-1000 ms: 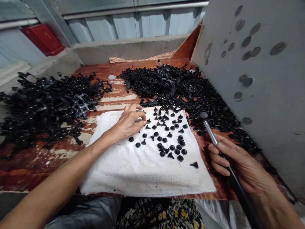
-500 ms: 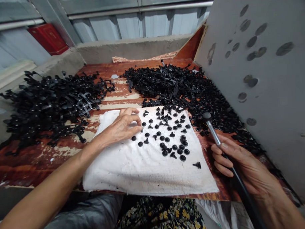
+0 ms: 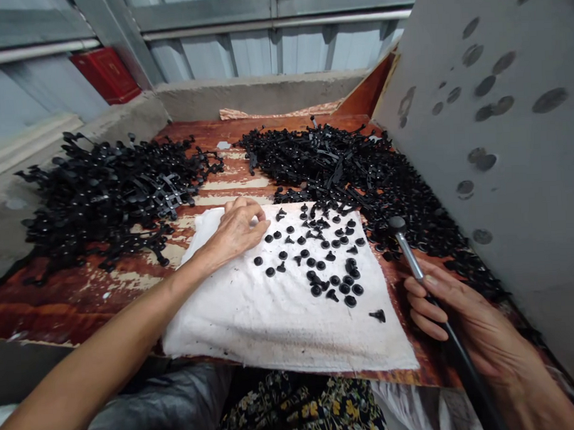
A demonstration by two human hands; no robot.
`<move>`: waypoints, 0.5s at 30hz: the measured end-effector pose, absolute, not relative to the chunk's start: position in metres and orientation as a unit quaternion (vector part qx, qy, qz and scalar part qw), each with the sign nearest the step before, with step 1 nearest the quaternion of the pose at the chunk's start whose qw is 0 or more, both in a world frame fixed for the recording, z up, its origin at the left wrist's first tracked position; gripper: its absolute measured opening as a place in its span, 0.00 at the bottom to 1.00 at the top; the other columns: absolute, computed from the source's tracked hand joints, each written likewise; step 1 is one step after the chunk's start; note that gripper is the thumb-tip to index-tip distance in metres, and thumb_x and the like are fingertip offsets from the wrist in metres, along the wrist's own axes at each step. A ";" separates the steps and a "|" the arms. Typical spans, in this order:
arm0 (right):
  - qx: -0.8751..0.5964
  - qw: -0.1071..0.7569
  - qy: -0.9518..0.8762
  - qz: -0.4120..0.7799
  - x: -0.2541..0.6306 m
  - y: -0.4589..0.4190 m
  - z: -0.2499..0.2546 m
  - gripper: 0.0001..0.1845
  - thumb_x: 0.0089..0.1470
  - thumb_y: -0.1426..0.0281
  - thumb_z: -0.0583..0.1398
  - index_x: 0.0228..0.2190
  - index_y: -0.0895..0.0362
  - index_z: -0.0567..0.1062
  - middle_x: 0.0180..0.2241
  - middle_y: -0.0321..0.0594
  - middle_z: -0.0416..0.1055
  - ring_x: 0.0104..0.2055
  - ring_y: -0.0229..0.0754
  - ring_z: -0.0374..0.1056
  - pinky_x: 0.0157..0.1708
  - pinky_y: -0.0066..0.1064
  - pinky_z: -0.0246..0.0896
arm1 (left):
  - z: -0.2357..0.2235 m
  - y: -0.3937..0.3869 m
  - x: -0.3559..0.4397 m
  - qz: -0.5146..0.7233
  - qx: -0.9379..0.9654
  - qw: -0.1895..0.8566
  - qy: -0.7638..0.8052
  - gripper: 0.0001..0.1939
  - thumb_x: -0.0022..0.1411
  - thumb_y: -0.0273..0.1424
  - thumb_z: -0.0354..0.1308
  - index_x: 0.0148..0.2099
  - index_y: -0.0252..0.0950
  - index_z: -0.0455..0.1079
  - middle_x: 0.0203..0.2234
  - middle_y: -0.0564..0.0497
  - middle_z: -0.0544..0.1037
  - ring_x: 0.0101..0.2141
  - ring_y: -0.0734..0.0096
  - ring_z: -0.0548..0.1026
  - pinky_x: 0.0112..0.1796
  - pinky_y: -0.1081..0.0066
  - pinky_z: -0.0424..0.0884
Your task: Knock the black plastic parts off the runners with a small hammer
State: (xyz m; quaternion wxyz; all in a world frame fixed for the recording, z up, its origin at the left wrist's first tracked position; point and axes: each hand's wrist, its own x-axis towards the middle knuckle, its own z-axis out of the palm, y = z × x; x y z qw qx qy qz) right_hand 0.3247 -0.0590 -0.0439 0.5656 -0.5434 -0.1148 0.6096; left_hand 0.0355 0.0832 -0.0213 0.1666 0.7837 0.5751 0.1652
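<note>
A white cloth (image 3: 253, 329) lies on the worn wooden table, with several small black round-headed clips (image 3: 335, 280) scattered over it. My left hand (image 3: 240, 226) is over the cloth's upper left part, just left of the clips. Its fingers are curled, and thumb and index tips come together; whatever may be between them is too small to make out. My right hand (image 3: 452, 303) is wrapped around a tool with a long black handle, a silver shaft (image 3: 409, 256) and a round dark head. That head points up and away, beside the cloth's right edge.
A pile of black strap-like pieces (image 3: 111, 190) fills the table's left side. A larger black heap (image 3: 332, 157) spreads from the back along the spotted grey panel (image 3: 516, 169) on the right. A red box (image 3: 107, 76) sits on the ledge at back left.
My left hand has lifted slightly away from the clips, and its thumb and index tips have drawn together. The right hand keeps its grip on the tool. The whole view has shifted a little.
</note>
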 end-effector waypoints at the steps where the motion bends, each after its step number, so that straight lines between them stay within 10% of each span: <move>1: -0.545 0.566 -0.114 0.609 0.324 -0.059 -0.043 0.32 0.18 0.70 0.79 0.33 0.55 0.78 0.18 0.29 0.65 0.13 0.25 0.51 0.06 0.16 0.51 | -0.021 0.087 0.041 0.173 0.783 0.165 0.574 0.07 0.59 0.32 0.55 0.31 0.36 0.70 0.43 0.45 0.70 0.51 0.53 0.65 0.52 0.53 0.64; 15: -0.537 0.571 -0.102 0.613 0.323 -0.058 -0.040 0.34 0.17 0.68 0.79 0.33 0.56 0.78 0.19 0.30 0.66 0.13 0.25 0.51 0.06 0.16 0.51 | -0.027 0.107 0.045 0.176 0.775 0.142 0.591 0.06 0.59 0.30 0.53 0.29 0.37 0.69 0.36 0.46 0.68 0.47 0.55 0.65 0.49 0.57 0.63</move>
